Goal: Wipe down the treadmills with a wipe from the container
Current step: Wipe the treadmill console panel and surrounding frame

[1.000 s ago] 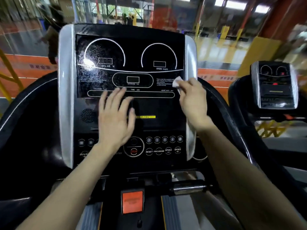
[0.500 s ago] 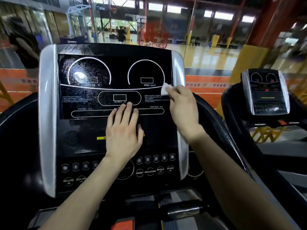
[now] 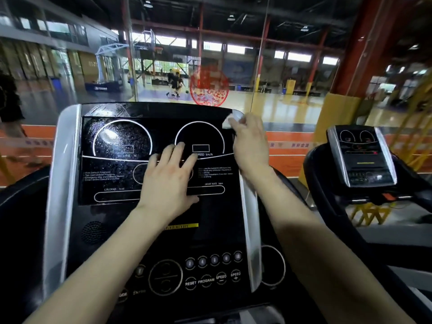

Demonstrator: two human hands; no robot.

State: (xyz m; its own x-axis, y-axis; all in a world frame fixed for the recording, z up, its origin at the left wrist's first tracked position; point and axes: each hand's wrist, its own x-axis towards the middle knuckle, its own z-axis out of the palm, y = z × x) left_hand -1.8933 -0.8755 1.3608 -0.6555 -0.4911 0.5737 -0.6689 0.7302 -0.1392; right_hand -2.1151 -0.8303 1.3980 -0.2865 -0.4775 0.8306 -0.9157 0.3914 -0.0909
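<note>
A treadmill console with a black display panel and silver side trims fills the middle of the head view. My left hand lies flat on the display, fingers straight, near the speed dial. My right hand holds a small white wipe against the console's upper right corner, by the silver trim. Most of the wipe is hidden under my fingers. The left half of the display looks wet and streaked.
A second treadmill console stands to the right with black handrails. Past a glass wall lies a sports hall with people playing, yellow padded posts and an orange barrier. A person in dark clothes stands at the far left.
Both hands have slid up the console: the right hand with the wipe from the mid right edge to the top right corner, the left hand from above the buttons to the display. My head tilted up.
</note>
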